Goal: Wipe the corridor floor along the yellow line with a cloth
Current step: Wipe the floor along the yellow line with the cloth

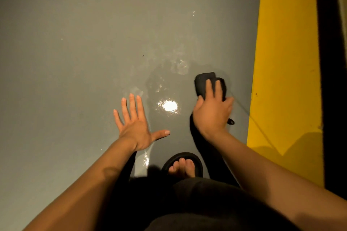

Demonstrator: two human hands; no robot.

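there, cloth (203, 83) under right hand (213, 113)

Much of the crumpled dark cloth (203, 82) lies hidden under the right hand (213, 112); the black open-toed sandal (183, 157) is half covered by dark clothing, and the yellow painted line (287, 62) runs off-frame.
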